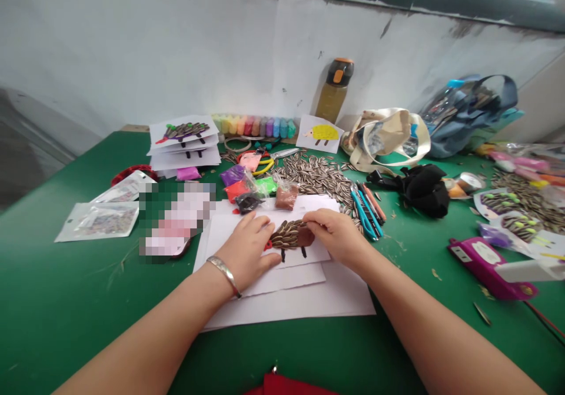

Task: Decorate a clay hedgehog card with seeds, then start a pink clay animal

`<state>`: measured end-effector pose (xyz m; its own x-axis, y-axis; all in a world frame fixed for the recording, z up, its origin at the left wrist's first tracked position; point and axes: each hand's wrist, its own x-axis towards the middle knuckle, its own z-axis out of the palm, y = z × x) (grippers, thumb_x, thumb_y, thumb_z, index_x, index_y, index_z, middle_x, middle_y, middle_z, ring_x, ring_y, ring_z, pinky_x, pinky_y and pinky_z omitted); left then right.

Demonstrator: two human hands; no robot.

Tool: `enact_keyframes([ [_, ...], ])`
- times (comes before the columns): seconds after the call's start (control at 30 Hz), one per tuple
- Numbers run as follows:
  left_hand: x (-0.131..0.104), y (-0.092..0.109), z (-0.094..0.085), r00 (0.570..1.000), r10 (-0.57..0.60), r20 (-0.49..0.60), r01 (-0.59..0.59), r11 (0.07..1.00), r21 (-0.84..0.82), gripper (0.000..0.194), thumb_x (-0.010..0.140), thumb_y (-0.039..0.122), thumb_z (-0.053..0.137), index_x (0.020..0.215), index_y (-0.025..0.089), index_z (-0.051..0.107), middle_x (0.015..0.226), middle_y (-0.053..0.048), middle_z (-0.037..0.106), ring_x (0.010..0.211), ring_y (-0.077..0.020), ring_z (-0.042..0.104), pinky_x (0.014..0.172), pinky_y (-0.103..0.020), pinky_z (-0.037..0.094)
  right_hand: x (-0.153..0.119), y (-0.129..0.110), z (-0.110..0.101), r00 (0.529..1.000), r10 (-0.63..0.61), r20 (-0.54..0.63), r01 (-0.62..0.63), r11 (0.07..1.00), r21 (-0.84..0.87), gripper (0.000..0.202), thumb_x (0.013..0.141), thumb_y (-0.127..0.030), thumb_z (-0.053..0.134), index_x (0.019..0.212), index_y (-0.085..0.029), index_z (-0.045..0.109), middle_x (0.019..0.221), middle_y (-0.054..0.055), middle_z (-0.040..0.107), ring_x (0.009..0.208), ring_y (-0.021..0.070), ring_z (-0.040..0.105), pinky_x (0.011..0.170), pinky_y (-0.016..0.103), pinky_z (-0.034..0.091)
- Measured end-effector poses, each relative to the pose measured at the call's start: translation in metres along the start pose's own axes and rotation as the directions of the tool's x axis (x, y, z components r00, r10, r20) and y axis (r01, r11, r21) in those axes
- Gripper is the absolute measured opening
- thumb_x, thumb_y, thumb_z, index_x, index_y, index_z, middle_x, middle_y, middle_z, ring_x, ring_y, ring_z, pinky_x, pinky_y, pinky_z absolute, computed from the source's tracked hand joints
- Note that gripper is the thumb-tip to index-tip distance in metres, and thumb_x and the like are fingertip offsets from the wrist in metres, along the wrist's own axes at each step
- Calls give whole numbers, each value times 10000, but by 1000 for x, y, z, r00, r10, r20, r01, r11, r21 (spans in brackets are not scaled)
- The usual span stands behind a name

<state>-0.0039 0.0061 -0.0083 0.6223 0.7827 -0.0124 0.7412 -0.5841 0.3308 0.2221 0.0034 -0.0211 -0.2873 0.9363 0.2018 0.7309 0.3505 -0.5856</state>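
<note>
My left hand (248,246), with a silver bangle at the wrist, lies spread on white paper (304,292), its fingertips beside a hedgehog figure (286,234). The figure has a brown body partly covered in striped sunflower seeds, a red piece at its left end and short black legs. Over the bare brown right end, my right hand (333,231) has its thumb and index finger pinched together; what lies between the fingertips is too small to make out.
Loose sunflower seeds (315,174) lie behind the paper. Nearby are bagged coloured clay (286,196), scissors (285,153), pens and a blue cutter (364,212). A bottle (334,92) and a cloth bag (384,139) stand by the wall; finished cards (185,133) sit at back left.
</note>
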Motion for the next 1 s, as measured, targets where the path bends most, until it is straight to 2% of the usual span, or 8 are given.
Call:
enact_keyframes([
  [0.3, -1, -1, 2, 999, 18, -29, -18, 1000, -11, 419, 769, 365, 614, 1130, 162, 549, 1194, -121, 529, 1174, -319, 412, 1034, -501, 331, 2, 3, 6, 999, -35, -22, 35, 999, -35, 205, 875, -166, 480, 907, -222, 674, 860, 42, 607, 832, 175, 568, 754, 288, 439],
  [0.6, 0, 0, 1, 1000, 5, 0, -5, 1000, 5, 429, 778, 371, 616, 1130, 136, 549, 1196, -132, 527, 1158, -318, 411, 1031, -491, 335, 2, 0, 8, 997, -81, -8, 80, 990, -113, 216, 884, -158, 473, 897, -194, 685, 842, 59, 609, 841, 183, 559, 772, 293, 438],
  [1.0, 0, 1, -1, 1000, -6, 6, 6, 1000, -4, 437, 772, 364, 628, 1131, 127, 552, 1192, -132, 528, 1167, -318, 412, 1033, -476, 342, 3, -2, 10, 997, -77, -6, 76, 992, -101, 210, 859, -108, 500, 890, -171, 697, 823, 58, 624, 822, 177, 567, 760, 284, 442],
])
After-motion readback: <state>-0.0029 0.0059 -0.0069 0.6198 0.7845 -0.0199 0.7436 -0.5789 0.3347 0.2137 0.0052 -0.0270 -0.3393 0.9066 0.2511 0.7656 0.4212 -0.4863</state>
